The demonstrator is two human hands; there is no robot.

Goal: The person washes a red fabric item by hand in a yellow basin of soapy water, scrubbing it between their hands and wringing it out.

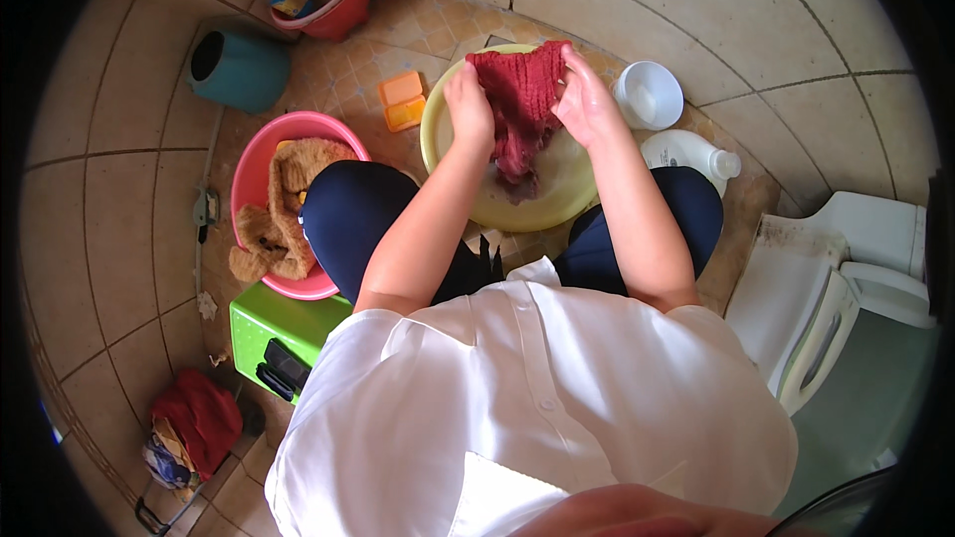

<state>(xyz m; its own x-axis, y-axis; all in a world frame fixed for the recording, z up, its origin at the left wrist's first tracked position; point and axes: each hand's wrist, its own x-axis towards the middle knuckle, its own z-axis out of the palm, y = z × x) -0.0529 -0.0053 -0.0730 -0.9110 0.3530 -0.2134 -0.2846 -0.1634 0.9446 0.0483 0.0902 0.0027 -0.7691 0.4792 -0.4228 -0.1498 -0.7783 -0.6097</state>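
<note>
Between my two hands hangs a wet red knitted cloth [522, 93], its ribbed upper edge stretched sideways. My left hand [471, 108] grips the cloth's left corner, and my right hand [586, 101] pinches the right corner between thumb and fingers. The cloth's lower end droops into a pale yellow plastic basin [434, 142] that holds cloudy liquid. Both forearms reach over the near side of this basin, which sits on the floor beyond my knees.
Left of my knee, a pink basin [246, 164] holds brown fuzzy fabric [298, 171]. An open orange soap box [403, 101], a teal bucket [250, 74] and a red bucket [351, 11] stand beyond. At right are a white tub [649, 93], a white jug [686, 153] and a white appliance [791, 246].
</note>
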